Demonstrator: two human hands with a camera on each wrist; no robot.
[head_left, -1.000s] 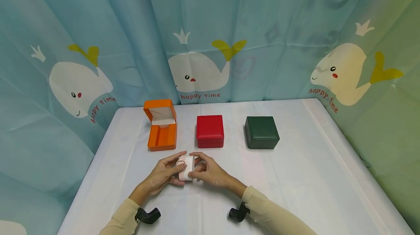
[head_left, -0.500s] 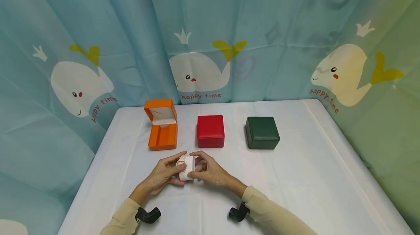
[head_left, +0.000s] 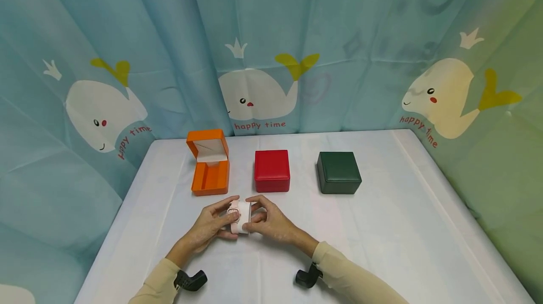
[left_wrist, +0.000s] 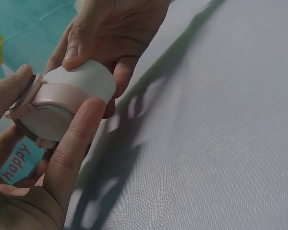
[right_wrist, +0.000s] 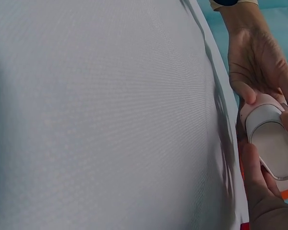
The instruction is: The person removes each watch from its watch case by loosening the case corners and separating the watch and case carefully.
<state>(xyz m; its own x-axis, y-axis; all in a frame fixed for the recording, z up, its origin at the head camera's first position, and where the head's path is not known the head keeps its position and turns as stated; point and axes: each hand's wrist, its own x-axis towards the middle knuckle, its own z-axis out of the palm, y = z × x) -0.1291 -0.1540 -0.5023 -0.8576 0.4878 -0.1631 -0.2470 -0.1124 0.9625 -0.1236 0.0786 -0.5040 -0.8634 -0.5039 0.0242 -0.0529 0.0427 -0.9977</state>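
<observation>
A wristwatch with a pale pink strap (head_left: 233, 211) is looped around a white oval watch pillow (head_left: 244, 217), near the table's front middle. The left hand (head_left: 205, 228) holds the watch, its thumb on the front and the other fingers around the far side. The right hand (head_left: 273, 221) pinches the white pillow's other end between thumb and fingers. Up close in the left wrist view, the strap (left_wrist: 60, 98) encircles the pillow (left_wrist: 86, 79), whose right part sticks out. The pillow's flat oval end (right_wrist: 277, 149) faces the right wrist camera. Fingers hide part of the strap.
Behind the hands stand an open orange box (head_left: 216, 176) with its lid raised, a closed red box (head_left: 272, 170) and a closed dark green box (head_left: 339, 172). All are on the white-covered table (head_left: 394, 228). A printed curtain (head_left: 335, 21) hangs close behind the table.
Both hands keep the same grip on the watch and its pillow. There is at most a very slight shift to the left; the boxes stay put.
</observation>
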